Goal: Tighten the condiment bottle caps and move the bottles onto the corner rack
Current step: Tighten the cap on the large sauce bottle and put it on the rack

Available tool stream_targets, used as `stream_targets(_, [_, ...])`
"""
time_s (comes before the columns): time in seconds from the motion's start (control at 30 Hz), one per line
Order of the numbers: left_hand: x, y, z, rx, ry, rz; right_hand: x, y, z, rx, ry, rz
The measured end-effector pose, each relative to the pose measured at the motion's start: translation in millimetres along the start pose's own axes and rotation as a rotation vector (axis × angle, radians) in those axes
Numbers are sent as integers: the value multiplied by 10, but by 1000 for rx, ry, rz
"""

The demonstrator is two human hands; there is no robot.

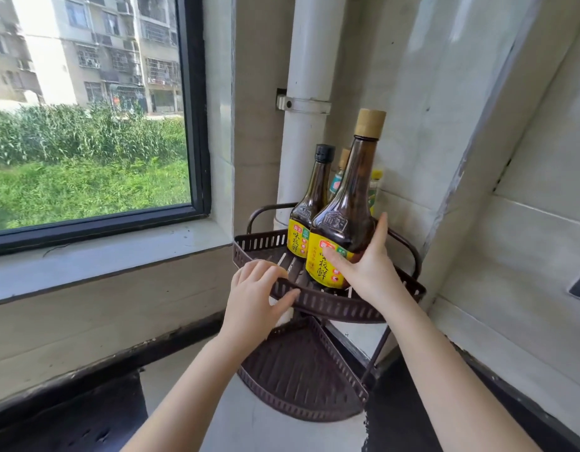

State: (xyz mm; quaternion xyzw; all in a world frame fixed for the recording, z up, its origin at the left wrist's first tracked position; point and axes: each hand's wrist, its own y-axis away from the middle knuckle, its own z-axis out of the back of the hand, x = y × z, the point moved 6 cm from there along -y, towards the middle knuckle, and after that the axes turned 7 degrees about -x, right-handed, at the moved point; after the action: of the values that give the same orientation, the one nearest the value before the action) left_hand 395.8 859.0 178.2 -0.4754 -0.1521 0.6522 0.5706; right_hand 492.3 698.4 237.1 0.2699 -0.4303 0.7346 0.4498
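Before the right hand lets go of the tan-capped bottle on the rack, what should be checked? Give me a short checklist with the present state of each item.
1. Tan-capped bottle over the upper tier of the corner rack: ok.
2. Its base fully seated on the tier floor: cannot tell, it leans left and the rim hides the base.
3. Right hand grip on the bottle body: ok, fingers wrap the label area.
4. Left hand steadying the rack's front rim: ok.
5. Tan cap tight: cannot tell.
6. Clearance from the black-capped bottle: not ok, they overlap, perhaps touching.
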Motion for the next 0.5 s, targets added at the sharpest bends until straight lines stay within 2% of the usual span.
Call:
stream_targets(0.07, [-69, -25, 74, 46, 1, 26, 30, 106, 169, -35, 7, 20])
stream_targets(0.17, [-312, 33, 245, -5, 51, 33, 18, 416, 528, -120, -63, 62])
stream_targets(0.27, [-690, 258, 251, 20, 291, 61, -219, 904, 884, -133, -76, 8])
stream_targets(0.37, [-1061, 671, -70, 221, 494, 104, -631, 1517, 1176, -104, 31, -139])
stream_targets(0.5, [-1572, 1542, -542, 649, 628, 218, -1227, 2457, 1541, -57, 116, -456])
